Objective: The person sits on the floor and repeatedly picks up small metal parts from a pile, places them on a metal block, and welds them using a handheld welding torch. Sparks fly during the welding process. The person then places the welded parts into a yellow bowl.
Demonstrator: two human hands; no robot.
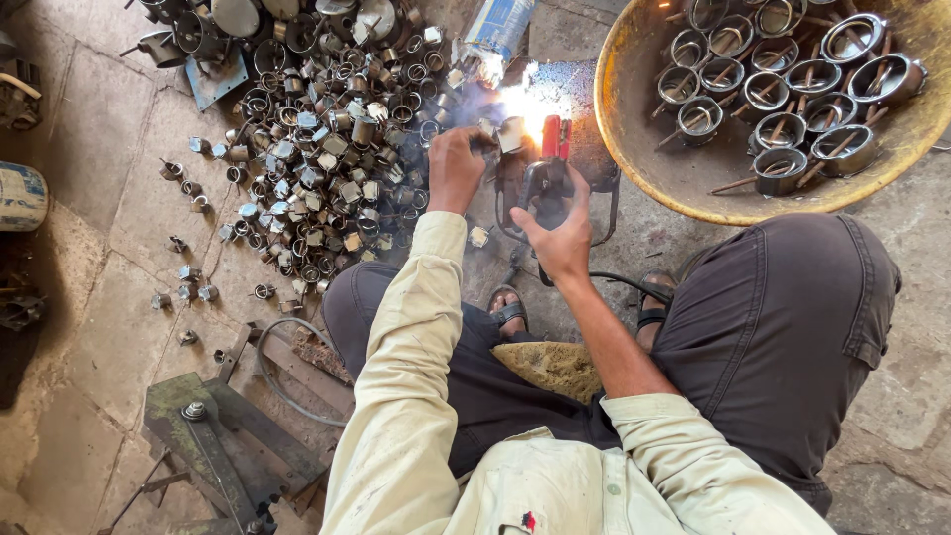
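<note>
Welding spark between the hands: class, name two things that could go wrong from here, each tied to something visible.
1. The left hand is bare and pinches a small metal piece right at the bright arc; it could be burned.
2. The right hand holds the red-handled electrode holder just above sandalled feet; falling sparks could land on bare skin.

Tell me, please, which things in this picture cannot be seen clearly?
- Small metal piece at the left hand: head view, washed out by the bright glare.
- Tip of the red-handled holder in the right hand: lost in the glare.
- Yellow basin: cut off by the top edge.
</note>
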